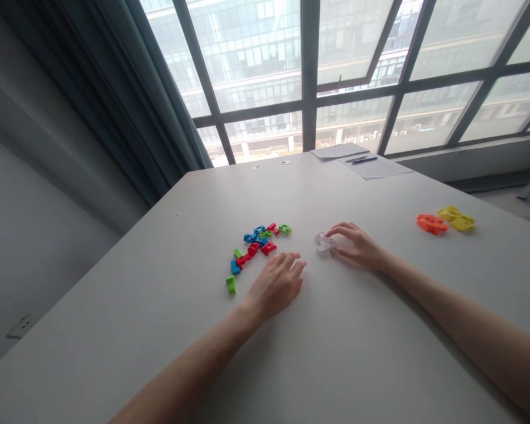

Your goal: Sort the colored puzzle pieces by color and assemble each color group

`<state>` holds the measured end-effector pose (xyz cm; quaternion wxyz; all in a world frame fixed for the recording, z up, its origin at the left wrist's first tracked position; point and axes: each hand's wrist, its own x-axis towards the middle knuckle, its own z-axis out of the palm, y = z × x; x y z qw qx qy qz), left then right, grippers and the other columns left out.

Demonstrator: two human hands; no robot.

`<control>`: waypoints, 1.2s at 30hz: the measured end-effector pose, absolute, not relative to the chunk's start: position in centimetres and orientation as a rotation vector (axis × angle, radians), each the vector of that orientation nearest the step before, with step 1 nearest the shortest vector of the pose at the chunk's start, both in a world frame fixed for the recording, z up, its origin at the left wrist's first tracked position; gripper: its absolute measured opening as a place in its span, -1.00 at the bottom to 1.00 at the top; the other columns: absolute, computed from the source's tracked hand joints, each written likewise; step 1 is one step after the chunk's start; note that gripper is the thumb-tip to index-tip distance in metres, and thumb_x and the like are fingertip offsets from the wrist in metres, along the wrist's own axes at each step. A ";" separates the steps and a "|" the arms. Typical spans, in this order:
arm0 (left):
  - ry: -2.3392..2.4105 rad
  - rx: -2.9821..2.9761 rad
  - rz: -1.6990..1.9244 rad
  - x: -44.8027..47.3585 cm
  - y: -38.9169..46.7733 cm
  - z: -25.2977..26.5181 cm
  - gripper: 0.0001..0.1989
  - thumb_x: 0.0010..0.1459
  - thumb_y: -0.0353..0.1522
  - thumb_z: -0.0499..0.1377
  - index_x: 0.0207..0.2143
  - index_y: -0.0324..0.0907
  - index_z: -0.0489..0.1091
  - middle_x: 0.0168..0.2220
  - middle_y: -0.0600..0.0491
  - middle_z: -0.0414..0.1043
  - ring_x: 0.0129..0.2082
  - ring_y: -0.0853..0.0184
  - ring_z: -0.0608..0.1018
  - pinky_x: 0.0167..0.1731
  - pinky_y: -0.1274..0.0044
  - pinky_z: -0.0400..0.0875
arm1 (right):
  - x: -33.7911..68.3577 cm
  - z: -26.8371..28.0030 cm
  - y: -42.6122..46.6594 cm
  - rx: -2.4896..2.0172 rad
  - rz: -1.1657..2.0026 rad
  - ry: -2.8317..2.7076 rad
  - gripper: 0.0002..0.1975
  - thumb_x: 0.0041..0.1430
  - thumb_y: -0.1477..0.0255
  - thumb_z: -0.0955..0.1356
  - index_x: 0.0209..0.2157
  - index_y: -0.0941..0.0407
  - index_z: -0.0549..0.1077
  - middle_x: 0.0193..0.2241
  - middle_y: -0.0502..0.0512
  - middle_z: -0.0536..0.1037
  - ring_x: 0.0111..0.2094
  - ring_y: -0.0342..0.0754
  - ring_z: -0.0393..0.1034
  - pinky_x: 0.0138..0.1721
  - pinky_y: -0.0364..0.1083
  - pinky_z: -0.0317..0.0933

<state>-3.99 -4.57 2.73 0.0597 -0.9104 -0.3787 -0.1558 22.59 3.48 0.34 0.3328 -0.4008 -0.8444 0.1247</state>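
Note:
Several small translucent white plastic pieces (323, 247) lie close together on the white table (335, 341). My right hand (358, 246) rests at their right edge, thumb and forefinger apart and touching or nearly touching them. Palm down and empty, my left hand (277, 282) hovers or rests just right of a loose cluster of small plastic pieces, its fingers spread and slightly bent. That cluster has red pieces (269, 248), blue pieces (235, 267) and green pieces (231, 285), some touching or overlapping.
To the right, an orange group of pieces (431, 224) sits beside a yellow group (461, 220). Paper sheets (380, 169) and pens (364, 159) lie at the table's far edge, before the window. A dark curtain (128, 88) hangs at the left.

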 end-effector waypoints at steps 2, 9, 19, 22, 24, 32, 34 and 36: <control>-1.163 -2.759 -0.454 -3.2 -3.8 3.4 -0.70 0.18 -0.46 0.14 -0.02 -0.19 0.28 0.01 -0.17 0.35 0.01 0.07 0.42 -0.03 0.22 0.36 | 22.6 0.3 3.4 -1.047 0.299 -2.223 -0.73 0.07 0.43 0.34 -0.15 0.00 0.47 -0.15 0.11 0.53 -0.04 0.09 0.38 0.00 0.10 0.25; -1.314 -2.673 -0.481 1.1 -0.4 3.8 -0.75 0.18 -0.26 0.21 -0.17 -0.22 0.32 -0.15 -0.09 0.39 -0.09 0.09 0.43 -0.08 0.27 0.35 | 22.6 0.2 3.4 -1.072 0.313 -2.209 -0.77 0.06 0.44 0.35 -0.19 0.01 0.45 -0.20 0.08 0.55 -0.09 0.08 0.38 -0.02 0.09 0.25; -1.448 -2.722 -0.804 1.4 0.3 1.1 -0.87 0.23 -0.38 0.15 -0.17 -0.15 0.29 -0.10 -0.05 0.36 -0.03 0.15 0.42 -0.02 0.26 0.37 | 22.6 0.4 3.5 -1.105 0.339 -2.083 -0.78 0.05 0.41 0.33 -0.20 0.03 0.44 -0.26 0.08 0.55 -0.19 0.04 0.44 -0.16 0.03 0.33; -1.498 -2.755 -1.016 1.2 0.5 0.7 -0.64 0.20 -0.36 0.15 0.03 -0.17 0.17 0.02 -0.12 0.35 0.07 0.11 0.40 0.05 0.21 0.34 | 22.6 0.3 3.5 -1.129 0.322 -2.027 -0.78 0.07 0.36 0.34 -0.20 0.04 0.43 -0.28 0.08 0.54 -0.22 0.03 0.44 -0.17 0.03 0.32; -1.524 -2.796 -1.092 1.2 0.6 0.6 -0.49 0.19 -0.38 0.13 0.15 -0.21 0.04 0.09 -0.21 0.32 0.14 0.08 0.37 0.10 0.18 0.29 | 22.6 0.2 3.6 -1.133 0.324 -2.002 -0.77 0.08 0.35 0.34 -0.18 0.04 0.42 -0.27 0.08 0.54 -0.22 0.03 0.44 -0.16 0.04 0.32; -1.499 -2.941 -0.922 1.2 0.7 0.8 -0.34 0.20 -0.35 0.12 0.26 -0.20 -0.11 0.18 -0.22 0.30 0.17 0.07 0.36 0.18 0.13 0.15 | 22.7 -0.3 4.1 -1.220 0.241 -1.849 -0.79 0.12 0.35 0.32 -0.18 0.07 0.40 -0.24 0.13 0.55 -0.24 0.04 0.45 -0.19 0.06 0.34; -1.503 -2.931 -0.890 1.2 0.7 0.8 -0.40 0.22 -0.33 0.12 0.25 -0.20 -0.03 0.18 -0.19 0.30 0.17 0.08 0.37 0.18 0.16 0.17 | 22.7 -0.4 4.2 -1.260 0.211 -1.830 -0.80 0.12 0.35 0.31 -0.20 0.07 0.40 -0.26 0.13 0.55 -0.27 0.04 0.46 -0.20 0.06 0.34; -1.487 -2.928 -0.846 1.2 0.6 0.9 -0.46 0.23 -0.31 0.11 0.22 -0.20 0.06 0.19 -0.18 0.29 0.19 0.10 0.34 0.19 0.19 0.16 | 22.8 -0.6 4.3 -1.286 0.193 -1.848 -0.81 0.12 0.34 0.31 -0.21 0.07 0.41 -0.27 0.13 0.56 -0.28 0.05 0.46 -0.18 0.07 0.33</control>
